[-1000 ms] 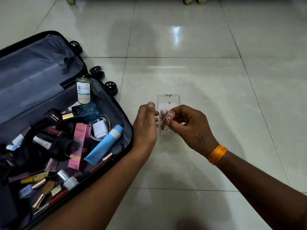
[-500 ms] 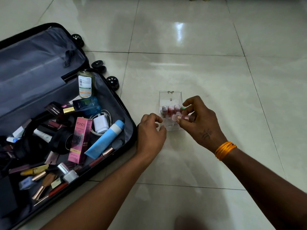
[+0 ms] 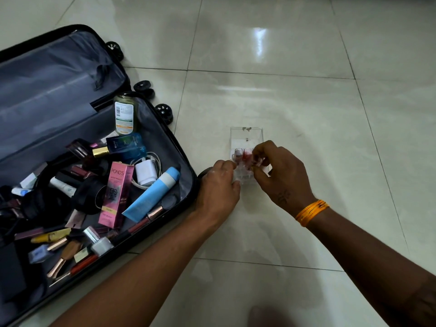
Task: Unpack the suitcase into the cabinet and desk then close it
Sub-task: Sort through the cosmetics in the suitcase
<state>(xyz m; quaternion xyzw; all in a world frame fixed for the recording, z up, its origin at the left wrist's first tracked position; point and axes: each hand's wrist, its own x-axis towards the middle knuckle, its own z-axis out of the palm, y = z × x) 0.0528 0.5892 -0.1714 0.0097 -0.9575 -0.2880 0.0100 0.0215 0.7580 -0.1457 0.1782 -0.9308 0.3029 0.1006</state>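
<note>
A black suitcase (image 3: 186, 161) lies open on the tiled floor at the left, full of cosmetics: a pink POND'S box (image 3: 115, 194), a blue tube (image 3: 153, 194), a white charger (image 3: 146, 172), a clear bottle (image 3: 123, 114) and several lipsticks. To its right a small clear plastic organiser (image 3: 246, 135) stands on the floor with small pink and red bottles (image 3: 243, 155) in it. My left hand (image 3: 218, 190) grips the organiser's near left corner. My right hand (image 3: 280, 173) pinches a small bottle at the organiser's right side; my fingers mostly hide it.
Suitcase wheels (image 3: 144, 87) stick out at the case's far right edge. Glossy pale floor tiles (image 3: 306, 102) stretch around the organiser to the right and beyond. My foot shows at the bottom edge (image 3: 269, 317).
My right hand has lowered the small bottle from above the organiser into its right side. My left hand has curled and moved down onto the organiser's near corner.
</note>
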